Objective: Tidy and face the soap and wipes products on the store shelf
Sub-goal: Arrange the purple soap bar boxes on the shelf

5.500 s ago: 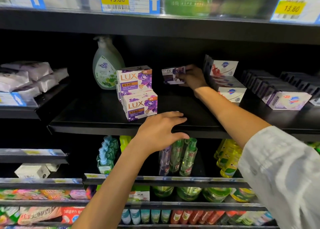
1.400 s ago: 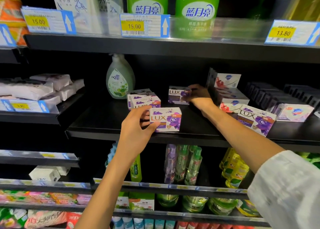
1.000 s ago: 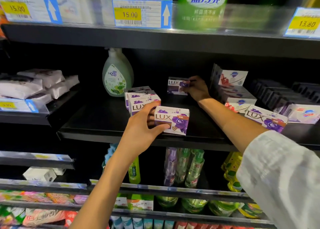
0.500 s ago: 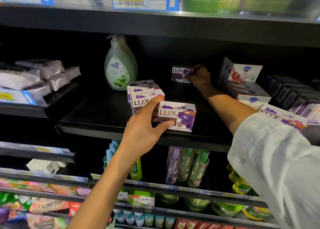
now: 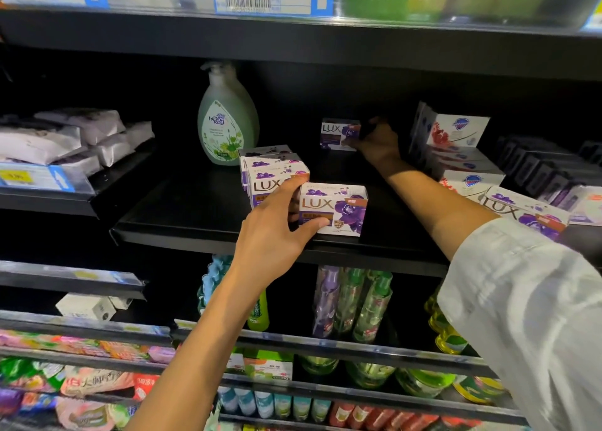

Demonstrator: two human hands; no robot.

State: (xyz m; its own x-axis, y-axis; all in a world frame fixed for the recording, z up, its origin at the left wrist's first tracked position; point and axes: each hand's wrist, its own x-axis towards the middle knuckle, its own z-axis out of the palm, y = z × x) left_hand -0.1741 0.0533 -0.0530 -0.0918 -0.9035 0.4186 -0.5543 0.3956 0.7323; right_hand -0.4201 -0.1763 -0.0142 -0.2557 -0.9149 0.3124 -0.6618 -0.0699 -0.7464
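Note:
On the black middle shelf (image 5: 195,225), my left hand (image 5: 277,232) grips the left end of a purple-and-white Lux soap box (image 5: 338,209) that stands near the front edge, label facing out. Right behind it is a short row of Lux boxes (image 5: 270,176). Deep at the back, my right hand (image 5: 378,144) holds the right end of another Lux box (image 5: 337,134). A further Lux box (image 5: 527,210) lies tilted to the right, beside my right forearm.
A green pump soap bottle (image 5: 224,121) stands at the back left. White Safeguard soap boxes (image 5: 456,147) are stacked on the right, dark boxes (image 5: 537,170) beyond them. Wipes packs (image 5: 65,134) fill the left shelf. Bottles (image 5: 351,303) stand on the shelf below.
The view has dipped and drawn closer. My left hand has kept its grip on the front Lux box, which stays near the shelf edge. My right hand still holds the back box.

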